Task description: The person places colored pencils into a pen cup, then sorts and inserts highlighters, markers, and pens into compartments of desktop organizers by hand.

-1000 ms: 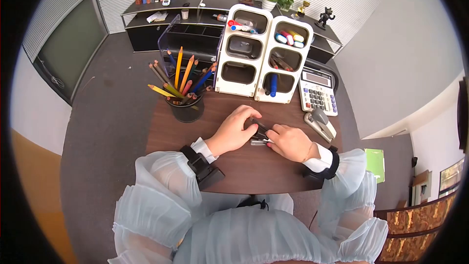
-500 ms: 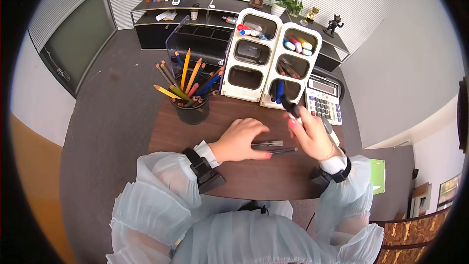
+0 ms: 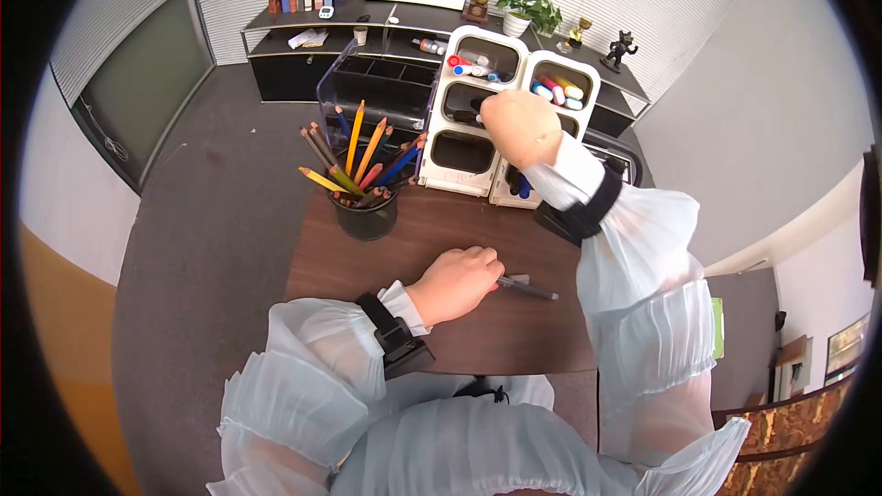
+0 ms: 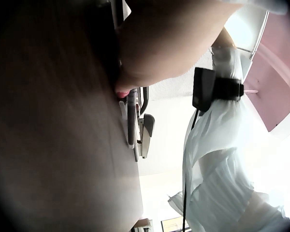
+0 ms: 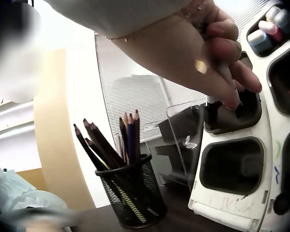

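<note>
My left hand point(image 3: 457, 285) rests low over the desk, its thumb and fingers pinching the end of a dark grey pen point(image 3: 531, 288). Beside that pen lies another with a clear end point(image 3: 520, 277), partly covered. In the left wrist view the red-nailed thumb touches the grey pen point(image 4: 131, 118). Raised over the white organizer point(image 3: 459, 180), my right hand point(image 3: 522, 129) holds a black-and-white marker point(image 3: 468, 117) at the left column's middle compartment. The right wrist view shows the right hand's fingers point(image 5: 233, 95) pinching it inside the opening; its lower end is hard to make out.
A black mesh cup point(image 3: 365, 220) of coloured pencils stands left of the organizer, before a clear-sided black tray point(image 3: 377, 83). Other compartments hold markers point(image 3: 478, 71) and highlighters point(image 3: 559, 90). My right forearm hides the desk's right side, where a stapler point(image 4: 147, 133) shows in the left wrist view.
The right hand has lifted the marker from the desk up to the organizer's left column. The left hand, spread beside the pens half a second ago, has closed on the grey pen.
</note>
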Tool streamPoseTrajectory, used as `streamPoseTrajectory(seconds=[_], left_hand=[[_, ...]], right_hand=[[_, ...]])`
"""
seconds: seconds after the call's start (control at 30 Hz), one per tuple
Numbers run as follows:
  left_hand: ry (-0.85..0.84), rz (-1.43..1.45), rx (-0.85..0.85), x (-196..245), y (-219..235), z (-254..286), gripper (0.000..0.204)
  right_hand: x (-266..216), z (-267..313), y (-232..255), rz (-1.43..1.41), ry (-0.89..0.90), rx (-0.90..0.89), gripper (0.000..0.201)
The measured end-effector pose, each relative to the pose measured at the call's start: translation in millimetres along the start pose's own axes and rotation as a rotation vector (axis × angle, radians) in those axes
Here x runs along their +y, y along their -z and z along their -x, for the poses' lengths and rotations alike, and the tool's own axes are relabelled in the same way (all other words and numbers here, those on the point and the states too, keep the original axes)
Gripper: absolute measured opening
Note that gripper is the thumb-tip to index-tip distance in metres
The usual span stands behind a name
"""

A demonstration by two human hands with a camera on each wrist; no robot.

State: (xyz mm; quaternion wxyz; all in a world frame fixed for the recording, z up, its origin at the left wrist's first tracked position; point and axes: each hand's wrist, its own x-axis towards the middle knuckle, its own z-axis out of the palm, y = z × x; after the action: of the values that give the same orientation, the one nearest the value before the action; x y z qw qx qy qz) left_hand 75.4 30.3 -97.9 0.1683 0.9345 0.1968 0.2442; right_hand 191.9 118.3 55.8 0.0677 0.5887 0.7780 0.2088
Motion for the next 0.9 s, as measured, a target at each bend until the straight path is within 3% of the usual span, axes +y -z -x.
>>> streamPoseTrajectory(seconds=[0.2, 0.23, 0.3, 0.33, 0.4, 0.47, 0.6, 0.63, 0.7, 0.83, 0.9], left_hand=[[-0.001, -0.032, 0.053, -1.1, -2.2, 0.7, 0.012], [0.067, 0.033, 0.046, 1.3, 1.0, -0.5, 0.013], [0.136, 0.107, 0.039, 2.3, -0.4, -2.2, 0.013], [0.164, 0.252, 0.147, 0.3, -3.2, -3.9, 0.012], [0.195, 0.399, 0.268, -1.1, -2.7, -9.1, 0.013], [0.188, 0.648, 0.466, -0.2, 4.4, -13.3, 0.017], [0.252, 0.838, 0.623, 0.8, 8.2, -13.2, 0.016], [0.253, 0.842, 0.623, 1.8, 8.1, -13.0, 0.016], [0.206, 0.867, 0.594, 5.1, 12.2, -11.3, 0.017], [0.140, 0.766, 0.516, 2.7, 5.7, -10.5, 0.022], [0.120, 0.770, 0.540, -1.6, 4.0, -10.8, 0.026]], right_hand=[[-3.1, -21.6, -7.2, -0.019, -0.038, 0.023, 0.017], [-1.8, -20.3, -6.0, -0.014, -0.036, 0.021, 0.017], [-1.4, -12.3, -3.0, -0.102, -0.054, 0.126, 0.024], [1.1, -5.3, -6.3, -0.114, -0.008, 0.303, 0.025], [1.9, 22.6, 12.3, -0.290, 0.032, 0.398, 0.026], [12.3, 51.2, 21.3, -0.455, 0.133, 0.390, 0.028], [36.4, 92.0, 18.2, -0.645, 0.282, 0.380, 0.039], [32.7, 99.2, 15.5, -0.644, 0.281, 0.376, 0.039], [18.6, 110.3, 9.1, -1.052, 0.128, 0.076, 0.049], [-11.9, 115.3, -7.1, -1.055, 0.244, 0.143, 0.056], [-19.4, 116.7, -12.3, -1.072, 0.293, 0.271, 0.060]])
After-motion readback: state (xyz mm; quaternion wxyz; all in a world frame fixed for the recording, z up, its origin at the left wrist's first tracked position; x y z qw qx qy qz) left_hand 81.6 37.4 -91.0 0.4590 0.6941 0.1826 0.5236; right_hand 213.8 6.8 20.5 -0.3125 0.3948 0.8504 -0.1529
